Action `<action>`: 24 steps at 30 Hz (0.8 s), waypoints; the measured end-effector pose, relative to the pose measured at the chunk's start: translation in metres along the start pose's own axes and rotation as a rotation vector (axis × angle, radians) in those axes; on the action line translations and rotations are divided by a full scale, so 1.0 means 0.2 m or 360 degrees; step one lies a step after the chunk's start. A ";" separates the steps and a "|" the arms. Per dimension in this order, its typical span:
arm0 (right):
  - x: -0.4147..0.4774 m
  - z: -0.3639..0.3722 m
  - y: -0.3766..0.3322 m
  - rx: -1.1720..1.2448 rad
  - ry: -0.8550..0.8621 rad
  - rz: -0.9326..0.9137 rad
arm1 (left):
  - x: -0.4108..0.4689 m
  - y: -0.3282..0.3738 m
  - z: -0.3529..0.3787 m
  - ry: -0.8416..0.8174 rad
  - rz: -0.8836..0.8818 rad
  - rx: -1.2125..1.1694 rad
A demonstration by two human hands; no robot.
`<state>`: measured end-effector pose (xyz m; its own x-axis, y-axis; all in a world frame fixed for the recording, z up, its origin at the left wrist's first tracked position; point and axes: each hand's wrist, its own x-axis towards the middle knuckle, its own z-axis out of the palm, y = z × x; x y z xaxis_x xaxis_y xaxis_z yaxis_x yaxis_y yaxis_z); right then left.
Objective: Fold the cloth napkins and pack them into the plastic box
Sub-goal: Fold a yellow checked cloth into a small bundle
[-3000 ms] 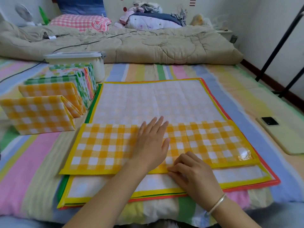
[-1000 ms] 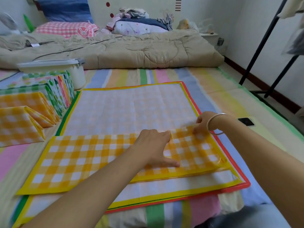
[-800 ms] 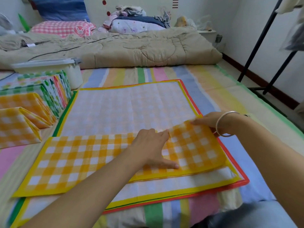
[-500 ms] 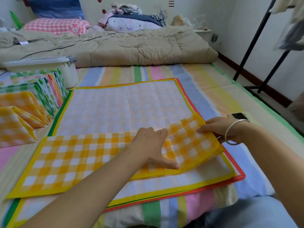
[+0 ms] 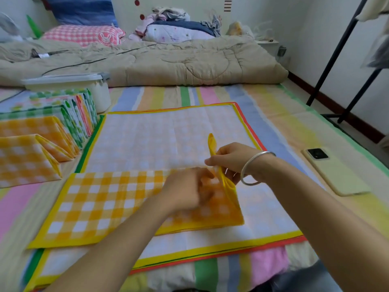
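I see the bed's striped sheet [image 5: 210, 93] filling most of my view, soft pastel bands, with a beige quilted comforter [image 5: 168, 62] bunched along its far side. On the sheet lies a flat stack of square napkins [image 5: 168, 131], pale checked cloth facing up, with yellow, green and red hems showing at the edges. Across the stack's near part lies the yellow gingham napkin [image 5: 101, 203], folded into a long band. My right hand [image 5: 231, 159] pinches its right end between thumb and fingers and holds that end lifted, standing almost upright. My left hand [image 5: 189, 190] rests on the band just beside the lifted part (it is too blurred for me to tell how its fingers lie). To the left stands a row of folded napkins [image 5: 31, 144], tent-shaped, orange-yellow in front, green and red behind. Behind the row sits the whitish plastic box [image 5: 99, 95], lid on, contents hidden. A phone [image 5: 334, 171] lies at the right, and a slim silver bracelet [image 5: 250, 165] rings my right wrist.
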<state>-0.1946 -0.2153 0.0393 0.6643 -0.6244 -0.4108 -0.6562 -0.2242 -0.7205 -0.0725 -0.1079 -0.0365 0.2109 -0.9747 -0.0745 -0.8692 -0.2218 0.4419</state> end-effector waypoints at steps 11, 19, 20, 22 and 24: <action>0.09 0.35 0.00 -0.0419 -0.0038 -0.0036 | -0.16 -0.24 -0.04 0.0512 -0.0538 -0.0786; 0.09 0.41 0.06 -0.0545 0.0003 -0.0151 | -0.28 -0.24 0.09 0.0623 -0.0089 -0.0497; 0.09 0.41 0.07 -0.0472 -0.0018 -0.0158 | -0.28 -0.24 0.09 0.0629 -0.0067 -0.0481; 0.09 0.39 0.10 -0.0305 0.0005 -0.0212 | -0.28 -0.24 0.10 0.0607 -0.0042 -0.0423; 0.11 0.37 0.14 -0.0344 0.0315 -0.0376 | -0.28 -0.23 0.10 0.0523 -0.0096 -0.0321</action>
<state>-0.1727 -0.1803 -0.0314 0.7384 -0.6643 -0.1163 -0.5675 -0.5189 -0.6393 -0.0537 -0.0440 -0.0709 0.4191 -0.8919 0.1700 -0.7526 -0.2365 0.6146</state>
